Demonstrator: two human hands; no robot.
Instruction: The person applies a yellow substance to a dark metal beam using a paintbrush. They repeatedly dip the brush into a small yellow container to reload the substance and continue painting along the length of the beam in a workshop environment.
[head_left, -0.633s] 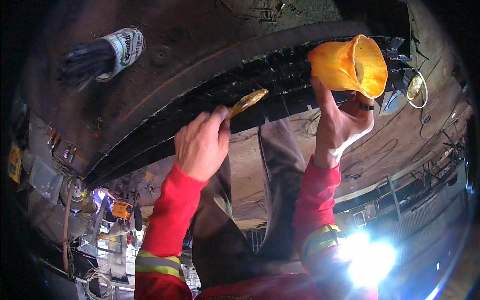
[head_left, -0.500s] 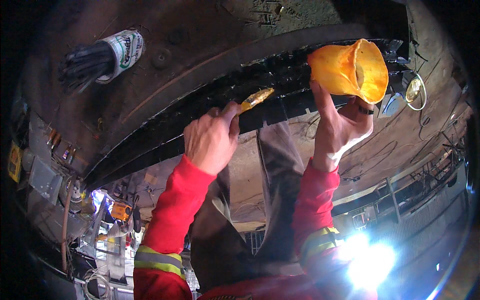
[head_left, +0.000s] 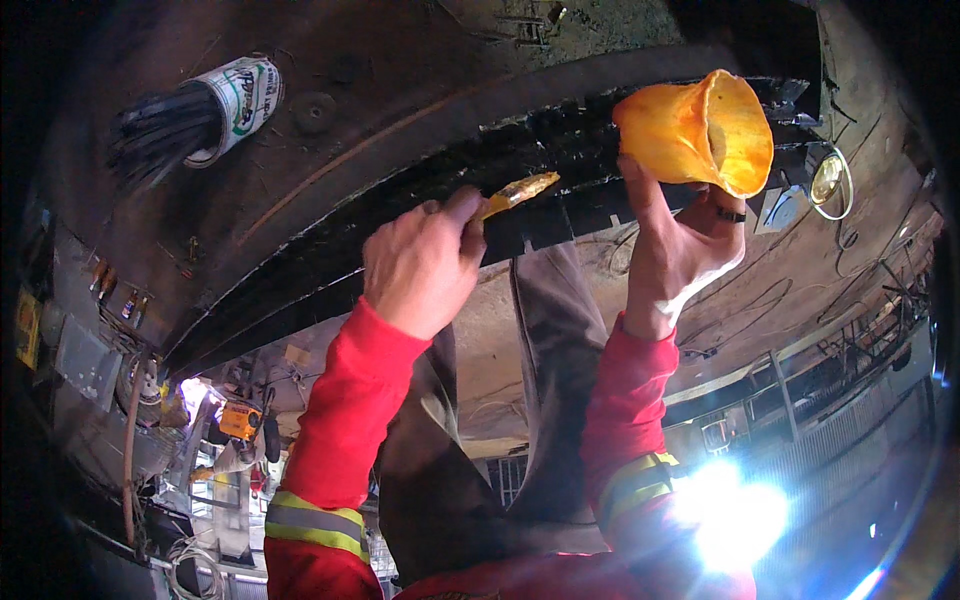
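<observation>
My left hand (head_left: 422, 262) is closed round the handle of a small paintbrush (head_left: 522, 193). Its tip is coated yellow-orange and points up to the right, over a long black steel beam (head_left: 400, 215). In my right hand (head_left: 684, 240) is an orange cup (head_left: 668, 122) with an uneven, wavy rim. It lies tilted, its mouth facing right, with my thumb on its near side and my other fingers partly hidden behind it. A gap separates brush and cup. What the cup holds cannot be made out.
A white printed can (head_left: 246, 105) of dark rods lies at the upper left on a brown surface. At the far right is a round lamp (head_left: 826, 180) with a white cable. Tools with handles (head_left: 133, 303) sit at the left. A bright light (head_left: 735, 515) glares at the lower right.
The brush tip has shifted slightly right and up, a little closer to the cup. My right hand and the cup have risen very slightly; both grips are the same.
</observation>
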